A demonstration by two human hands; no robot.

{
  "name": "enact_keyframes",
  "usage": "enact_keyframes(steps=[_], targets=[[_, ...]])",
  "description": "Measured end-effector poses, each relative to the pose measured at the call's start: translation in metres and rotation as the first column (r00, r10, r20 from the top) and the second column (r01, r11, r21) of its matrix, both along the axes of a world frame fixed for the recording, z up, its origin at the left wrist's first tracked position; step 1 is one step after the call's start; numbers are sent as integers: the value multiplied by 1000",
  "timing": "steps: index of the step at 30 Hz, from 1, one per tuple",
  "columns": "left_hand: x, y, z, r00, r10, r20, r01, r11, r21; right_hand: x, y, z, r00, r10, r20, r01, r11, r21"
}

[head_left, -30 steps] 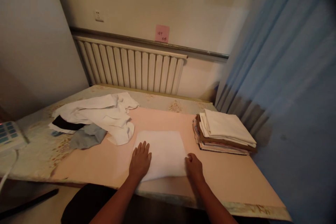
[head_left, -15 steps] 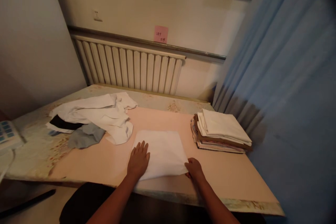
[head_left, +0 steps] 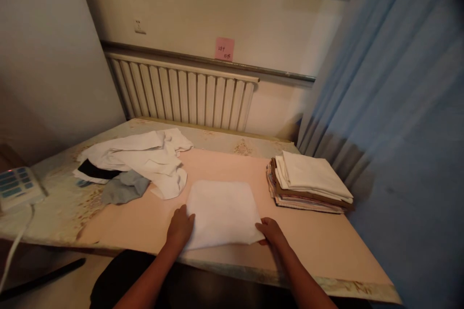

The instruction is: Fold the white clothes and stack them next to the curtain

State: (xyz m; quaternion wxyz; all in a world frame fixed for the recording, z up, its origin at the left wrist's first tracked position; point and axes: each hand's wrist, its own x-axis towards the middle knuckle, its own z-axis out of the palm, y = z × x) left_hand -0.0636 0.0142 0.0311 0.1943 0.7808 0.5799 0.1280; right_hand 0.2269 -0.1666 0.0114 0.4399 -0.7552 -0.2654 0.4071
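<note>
A white folded cloth (head_left: pixel 223 212) lies flat in front of me on a pink mat (head_left: pixel 326 246). My left hand (head_left: pixel 180 228) grips its left edge, with the thumb on top and the fingers at the side, partly hidden. At the lower right corner, my right hand (head_left: pixel 270 231) pinches the cloth between thumb and fingers. To the right sits a stack of folded fabrics (head_left: pixel 311 181), cream on top with brown and other layers beneath. A loose heap of white cloth (head_left: pixel 141 154) is at the left, with a grey piece (head_left: pixel 126 187) and a black piece (head_left: pixel 97 170).
The patterned tabletop (head_left: pixel 65 193) runs back to a radiator (head_left: pixel 188 91) on the wall. A blue curtain (head_left: pixel 391 145) hangs along the right side. At the far left stands a white device with blue buttons (head_left: pixel 20 187) and a cable. A pink note (head_left: pixel 224 49) is on the wall.
My left hand has slid from lying flat on top of the cloth to its left edge, which it now grips. My right hand stays at the right corner. The view has shifted slightly.
</note>
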Motion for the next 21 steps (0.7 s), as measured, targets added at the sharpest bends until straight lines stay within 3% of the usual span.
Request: enact_keyframes(steps=[6, 11, 17, 21], targets=[[-11, 14, 2, 995, 79, 53, -68, 982, -177, -3, 7, -1, 996, -91, -9, 90, 995, -30], [-11, 7, 0, 980, 121, 158, -67, 948, -311, 1, -7, 5, 997, -67, -42, 66, 997, -46], [-15, -17, -5, 928, 162, 334, 25, 870, -492, 8, -40, 15, 990, 25, -135, -29, 999, -26], [-15, -17, -4, 888, 224, 402, 67, 802, -594, 9, -38, 19, 991, 62, -117, -64, 998, -9]])
